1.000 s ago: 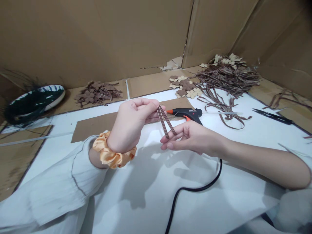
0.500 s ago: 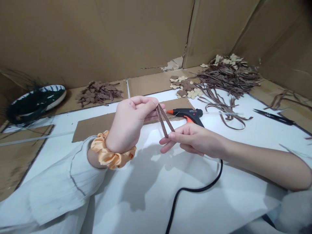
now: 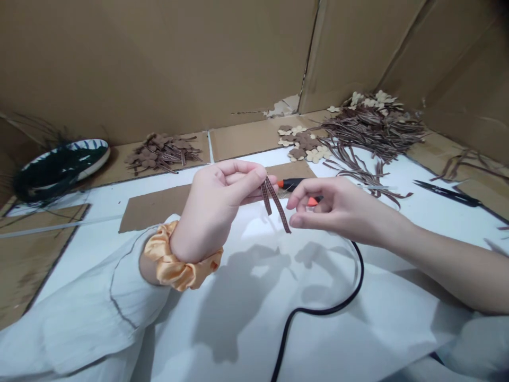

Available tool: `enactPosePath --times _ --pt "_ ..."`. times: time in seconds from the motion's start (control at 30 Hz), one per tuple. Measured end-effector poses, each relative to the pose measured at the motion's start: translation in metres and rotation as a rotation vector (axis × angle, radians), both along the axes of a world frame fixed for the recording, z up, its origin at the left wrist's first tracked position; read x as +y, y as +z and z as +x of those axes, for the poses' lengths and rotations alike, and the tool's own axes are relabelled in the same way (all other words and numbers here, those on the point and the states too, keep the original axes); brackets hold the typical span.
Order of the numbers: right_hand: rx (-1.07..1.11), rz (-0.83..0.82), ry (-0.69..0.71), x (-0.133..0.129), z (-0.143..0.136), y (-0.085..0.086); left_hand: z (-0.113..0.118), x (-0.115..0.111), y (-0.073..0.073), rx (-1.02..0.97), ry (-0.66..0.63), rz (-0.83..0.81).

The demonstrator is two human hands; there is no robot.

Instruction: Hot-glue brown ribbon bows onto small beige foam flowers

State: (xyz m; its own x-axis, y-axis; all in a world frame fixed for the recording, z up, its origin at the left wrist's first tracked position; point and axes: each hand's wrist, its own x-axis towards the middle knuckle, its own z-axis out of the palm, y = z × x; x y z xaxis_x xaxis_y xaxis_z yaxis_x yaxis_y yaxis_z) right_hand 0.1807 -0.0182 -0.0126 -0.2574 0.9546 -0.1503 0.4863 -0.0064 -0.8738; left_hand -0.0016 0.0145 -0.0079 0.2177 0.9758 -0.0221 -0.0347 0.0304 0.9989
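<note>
Between thumb and fingers, my left hand [image 3: 226, 199] pinches a brown checked ribbon [image 3: 280, 211] at its fold. Two tails of uneven length hang down from the pinch. Just right of the tails is my right hand [image 3: 330, 212], its thumb and fingers curved apart with nothing between them. Behind that hand lies a black and orange glue gun [image 3: 292, 184], mostly hidden by the fingers. A brown cardboard piece [image 3: 155, 207] lies on the white table behind my left hand.
Brown felt flowers [image 3: 163, 151] are piled at the back left, near a patterned dish [image 3: 93, 159] of dark strands. A heap of brown ribbons [image 3: 374, 130] and cream flowers [image 3: 318, 154] sit back right. Black scissors [image 3: 447, 192] lie right. A black cord [image 3: 314, 310] crosses the front.
My right hand has let go of the ribbon tails and moved up and right, now covering much of the glue gun. The tails hang loose from my left hand.
</note>
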Motion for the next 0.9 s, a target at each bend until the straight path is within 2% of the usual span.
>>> enactPosePath --times 0.17,0.27,0.37,0.67,0.9 --pt "0.134 0.023 -0.091 -0.006 -0.010 0.003 0.000 -0.009 -0.001 -0.009 -0.027 0.033" --pt "0.167 -0.009 -0.138 -0.009 -0.016 0.003 0.000 -0.015 -0.003 0.021 0.003 0.103" --pt "0.200 0.032 -0.178 -0.011 -0.018 0.002 0.000 -0.020 -0.004 0.042 0.029 0.131" --pt "0.266 0.062 -0.217 -0.015 -0.019 -0.008 0.003 -0.023 -0.008 0.007 -0.047 0.027" --pt "0.310 0.038 -0.219 -0.014 -0.021 -0.008 0.005 -0.025 -0.012 -0.031 -0.055 0.013"
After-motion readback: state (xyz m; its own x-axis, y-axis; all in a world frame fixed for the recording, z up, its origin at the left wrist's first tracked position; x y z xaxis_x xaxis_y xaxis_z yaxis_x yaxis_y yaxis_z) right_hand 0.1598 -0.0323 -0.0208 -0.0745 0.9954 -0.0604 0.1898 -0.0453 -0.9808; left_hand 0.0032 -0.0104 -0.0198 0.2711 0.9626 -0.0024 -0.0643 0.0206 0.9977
